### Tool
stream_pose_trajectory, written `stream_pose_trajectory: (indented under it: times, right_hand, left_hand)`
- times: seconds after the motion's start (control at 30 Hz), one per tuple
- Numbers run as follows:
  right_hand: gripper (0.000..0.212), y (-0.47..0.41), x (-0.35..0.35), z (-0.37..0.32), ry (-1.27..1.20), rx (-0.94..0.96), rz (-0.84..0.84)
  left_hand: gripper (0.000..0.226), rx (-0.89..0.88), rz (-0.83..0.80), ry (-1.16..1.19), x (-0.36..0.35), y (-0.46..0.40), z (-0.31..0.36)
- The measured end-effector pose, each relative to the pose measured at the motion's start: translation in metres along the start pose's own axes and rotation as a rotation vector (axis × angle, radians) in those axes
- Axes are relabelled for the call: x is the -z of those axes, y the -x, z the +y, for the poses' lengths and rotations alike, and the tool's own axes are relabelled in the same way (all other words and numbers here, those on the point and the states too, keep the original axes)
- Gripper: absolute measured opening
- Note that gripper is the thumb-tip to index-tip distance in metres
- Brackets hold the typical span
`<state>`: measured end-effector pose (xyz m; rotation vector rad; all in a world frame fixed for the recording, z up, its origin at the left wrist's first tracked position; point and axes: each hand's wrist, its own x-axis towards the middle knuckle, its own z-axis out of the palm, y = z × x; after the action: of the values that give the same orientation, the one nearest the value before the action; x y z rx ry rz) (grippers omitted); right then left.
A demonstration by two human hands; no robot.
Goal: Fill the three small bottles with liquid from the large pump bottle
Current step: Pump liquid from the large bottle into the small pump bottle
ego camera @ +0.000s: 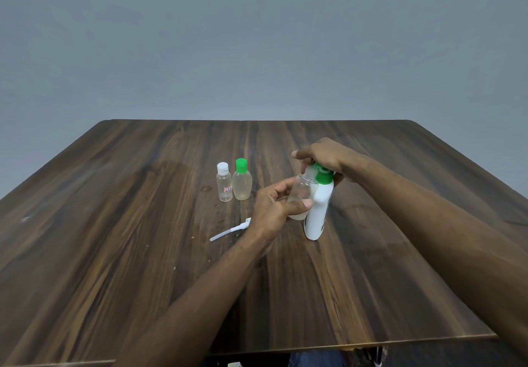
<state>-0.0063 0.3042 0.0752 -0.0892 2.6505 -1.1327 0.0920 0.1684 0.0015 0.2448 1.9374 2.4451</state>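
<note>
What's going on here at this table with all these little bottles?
A person is filling a small clear bottle, held in the left hand under the spout of a large white pump bottle standing on the wooden table. The right hand rests on the green pump head. Two capped small bottles, white-capped and green-capped, stand further back. A white spray-tube piece lies on the table.

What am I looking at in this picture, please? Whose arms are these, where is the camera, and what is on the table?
There is no machine: a person wears one camera on the head, looking down at their own hands. The left hand holds a small clear bottle up to the spout of the large white pump bottle. The right hand rests on its green pump top. On the wooden table stand two capped small bottles, one with a white cap and one with a green cap. A white spray-cap tube lies nearby.
</note>
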Motion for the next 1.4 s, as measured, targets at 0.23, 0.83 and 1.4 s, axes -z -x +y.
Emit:
stream_pose_trajectory:
  times: [0.23,0.83,1.4]
  right_hand:
    - [0.053,-0.0006,0.0026,-0.0011,-0.037,-0.015,-0.03]
    - [0.047,0.0015,0.0028,-0.0003,-0.032,-0.004,-0.031]
    - [0.046,-0.0025,0.0014,0.0021,-0.035,-0.016,-0.006]
  left_hand:
    - [0.044,-0.007,0.001,-0.011,-0.0007,0.0008,0.0011]
    - [0.043,-0.01,-0.01,-0.008,-0.0014,0.0018,0.0035]
    - [0.042,0.002,-0.012,-0.012,-0.0015,0.0012,0.005]
